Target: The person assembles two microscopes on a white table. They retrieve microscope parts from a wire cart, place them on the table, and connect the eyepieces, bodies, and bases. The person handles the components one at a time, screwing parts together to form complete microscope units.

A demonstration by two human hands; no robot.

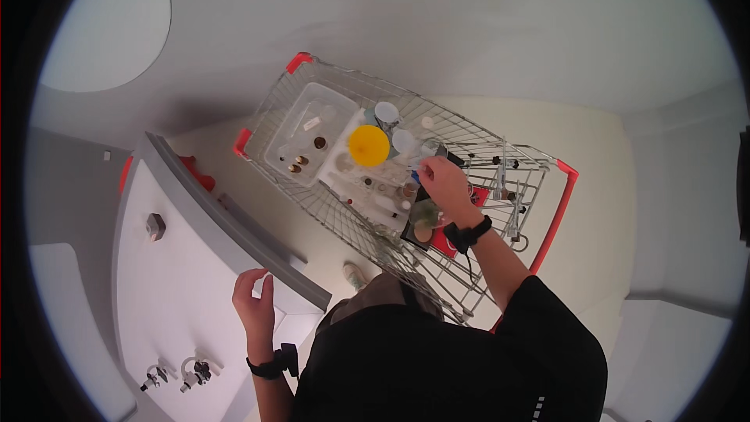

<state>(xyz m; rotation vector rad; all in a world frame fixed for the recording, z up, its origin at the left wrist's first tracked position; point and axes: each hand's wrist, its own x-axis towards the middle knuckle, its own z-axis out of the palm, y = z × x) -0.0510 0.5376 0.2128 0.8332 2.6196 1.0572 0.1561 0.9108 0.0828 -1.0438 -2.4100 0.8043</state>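
My right hand [444, 182] is over a wire shopping cart [388, 80] with red corners and a red handle. Its fingers are curled closed; whatever they may hold is hidden. A small blue item shows beside its fingertips, and clear glassware lies just beyond. Left of this hand, a round yellow piece [369, 145] rests among the cart's contents, beside white round containers [386, 112]. A clear plastic bin [284, 130] at the cart's far left holds small brown bottles [302, 160]. My left hand [254, 305] hovers above a white table, thumb and fingers apart, with nothing in it.
The white table [180, 297] with a grey edge stands to the left. On it are a grey hexagonal piece [155, 227] and two small black-and-white devices [197, 372]. Metal clamps [506, 163] hang near the cart's handle end. A wall [500, 39] rises behind the cart.
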